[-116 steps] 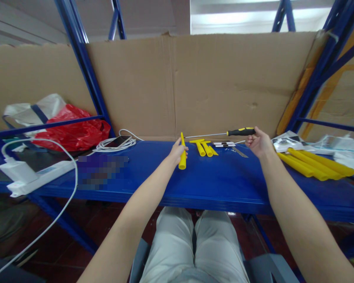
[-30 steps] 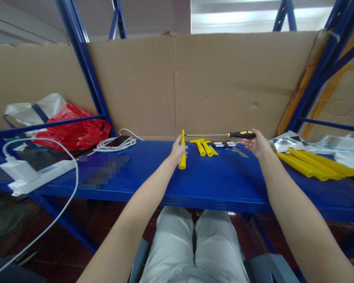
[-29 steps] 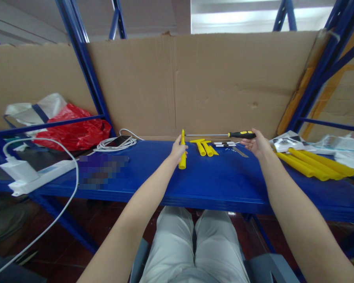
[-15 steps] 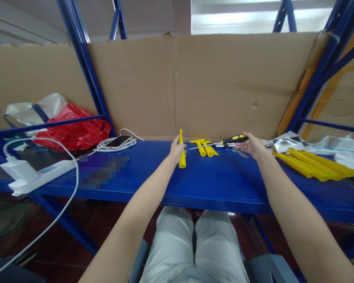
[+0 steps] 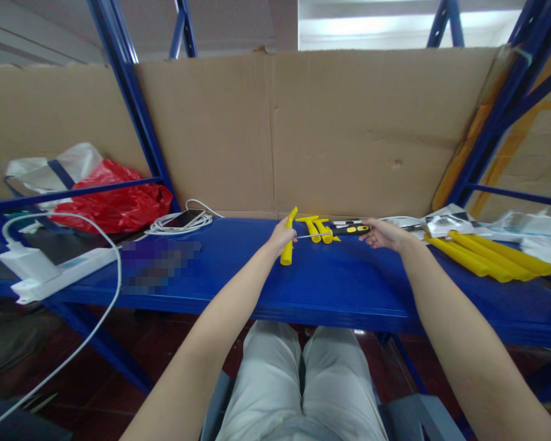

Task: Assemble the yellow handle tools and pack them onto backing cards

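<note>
My left hand (image 5: 283,234) is closed around a yellow plastic piece (image 5: 286,253), a tube with a flat narrow top, held tilted above the blue table. My right hand (image 5: 380,234) grips the end of a screwdriver (image 5: 351,229) with a black and yellow handle. The screwdriver lies nearly level, its metal shaft pointing left and its tip at the yellow piece by my left fingers. Whether the tip sits in a screw is hidden. Just behind the shaft, several yellow T-shaped pieces (image 5: 313,231) lie on the table.
Long yellow tubes (image 5: 491,260) lie at the right, beside clear plastic packets (image 5: 450,222). On the left are a white power strip (image 5: 68,272), a coiled white cable (image 5: 158,228), a phone (image 5: 187,218) and a red plastic bag (image 5: 114,196). A cardboard sheet (image 5: 330,135) stands behind.
My right hand has brought the screwdriver left and slightly lower. The yellow piece in my left hand has tilted, its top leaning to the right.
</note>
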Tool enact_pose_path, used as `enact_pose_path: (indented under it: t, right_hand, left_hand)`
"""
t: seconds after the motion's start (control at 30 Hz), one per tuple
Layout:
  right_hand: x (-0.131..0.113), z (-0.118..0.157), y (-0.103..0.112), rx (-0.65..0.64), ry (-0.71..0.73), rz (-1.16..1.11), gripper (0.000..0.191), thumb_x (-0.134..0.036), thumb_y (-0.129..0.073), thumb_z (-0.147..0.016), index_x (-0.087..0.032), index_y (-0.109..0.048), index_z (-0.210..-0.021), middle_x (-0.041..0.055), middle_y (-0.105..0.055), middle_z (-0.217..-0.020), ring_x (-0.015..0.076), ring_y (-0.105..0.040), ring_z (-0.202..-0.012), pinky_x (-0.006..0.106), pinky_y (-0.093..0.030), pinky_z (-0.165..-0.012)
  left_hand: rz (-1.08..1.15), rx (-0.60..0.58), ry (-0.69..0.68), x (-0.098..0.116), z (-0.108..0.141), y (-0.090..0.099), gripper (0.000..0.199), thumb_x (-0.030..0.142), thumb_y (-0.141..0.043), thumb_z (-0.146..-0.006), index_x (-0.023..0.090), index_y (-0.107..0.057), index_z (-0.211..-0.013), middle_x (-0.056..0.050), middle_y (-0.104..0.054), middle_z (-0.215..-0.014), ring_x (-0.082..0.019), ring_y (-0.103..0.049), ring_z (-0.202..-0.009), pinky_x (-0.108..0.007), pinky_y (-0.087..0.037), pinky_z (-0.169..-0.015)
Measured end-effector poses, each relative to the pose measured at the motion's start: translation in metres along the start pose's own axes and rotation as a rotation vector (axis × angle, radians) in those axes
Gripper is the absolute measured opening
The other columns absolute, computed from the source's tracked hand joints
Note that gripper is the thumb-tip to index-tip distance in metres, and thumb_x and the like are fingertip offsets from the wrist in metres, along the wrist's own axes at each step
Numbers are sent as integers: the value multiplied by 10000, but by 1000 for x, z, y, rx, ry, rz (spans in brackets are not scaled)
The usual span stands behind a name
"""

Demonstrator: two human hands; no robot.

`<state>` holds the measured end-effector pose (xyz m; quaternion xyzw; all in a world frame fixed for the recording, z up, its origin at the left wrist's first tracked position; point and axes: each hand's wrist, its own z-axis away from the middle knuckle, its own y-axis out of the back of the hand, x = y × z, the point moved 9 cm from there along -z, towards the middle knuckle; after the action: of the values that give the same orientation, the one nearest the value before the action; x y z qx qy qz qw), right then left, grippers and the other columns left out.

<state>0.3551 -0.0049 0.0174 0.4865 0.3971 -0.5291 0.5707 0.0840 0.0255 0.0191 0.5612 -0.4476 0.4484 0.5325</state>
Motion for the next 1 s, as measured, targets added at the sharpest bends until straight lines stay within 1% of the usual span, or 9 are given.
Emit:
enact_pose_path:
  t: [0.07, 0.13, 0.3, 0.37, 0.53, 0.67, 0.83, 0.9, 1.0]
  right_hand:
    - [6, -3, 0, -12, -43, 46, 182, -299, -427, -924, -172, -507, -820, 38, -592, -518, 110, -448, -351, 188, -331, -346]
    - [13, -5, -2, -37, -93, 96, 215, -322, -418, -927, -174, -501, -794, 34, -567, -496, 108, -429, -340, 189, -314, -329]
    - [23, -2, -9, -60, -157, 194, 257, -333, -403, -936, -185, -491, -745, 32, -541, -466, 101, -407, -325, 186, -293, -303]
    - [25, 0, -11, -58, -173, 221, 262, -330, -425, -930, -180, -507, -731, 42, -544, -465, 105, -407, -324, 192, -287, -297]
    - [23, 2, -17, -64, -117, 294, 219, -334, -596, -856, -168, -534, -728, 57, -575, -496, 110, -435, -330, 194, -293, -290]
    - [19, 3, -18, -50, -82, 371, 238, -317, -570, -878, -161, -532, -702, 53, -572, -480, 96, -446, -328, 179, -323, -305]
    - [16, 4, -18, 8, -71, 465, 259, -347, -592, -863, -166, -545, -683, 48, -567, -471, 109, -451, -324, 201, -341, -312]
    - [15, 5, -18, 27, -74, 531, 279, -343, -532, -895, -166, -543, -681, 36, -551, -457, 107, -447, -327, 201, -341, -318]
    - [12, 7, -22, 34, -77, 636, 336, -326, -423, -942, -157, -529, -672, 20, -528, -443, 91, -439, -332, 191, -343, -331]
  left_hand:
    - [-25, -14, -28, 1, -1, -3, 763, -37, -532, -675, 189, -450, -1399, -80, -662, -892, -142, -590, -581, -216, -406, -475]
    - [-34, -14, -64, 2, -2, -4, 755, -58, -545, -643, 175, -494, -1360, -76, -665, -879, -156, -605, -626, -224, -425, -515]
    - [-72, 11, -101, 4, -2, -5, 788, -58, -569, -631, 125, -444, -1387, -126, -656, -1041, -161, -622, -691, -222, -431, -543]
    - [-63, 2, -99, 5, 0, -6, 766, -47, -575, -655, 95, -428, -1394, -141, -656, -1046, -154, -621, -693, -217, -434, -552]
    - [16, -85, -45, 6, 6, -15, 730, -39, -607, -682, 99, -444, -1380, -104, -684, -894, -134, -603, -614, -219, -437, -544]
    - [180, -189, -35, 7, 9, -29, 700, -51, -599, -695, 111, -462, -1363, -81, -694, -865, -119, -607, -612, -221, -480, -577]
    - [324, -298, -20, 2, 11, -51, 669, -68, -602, -707, 107, -476, -1341, -97, -696, -935, -100, -620, -653, -228, -526, -650]
    - [347, -323, -19, 0, 12, -58, 678, -77, -607, -697, 120, -486, -1334, -119, -681, -1033, -103, -632, -688, -238, -534, -673]
    - [364, -315, -37, 0, 14, -63, 688, -100, -606, -671, 134, -510, -1311, -132, -629, -1186, -115, -643, -754, -245, -536, -698]
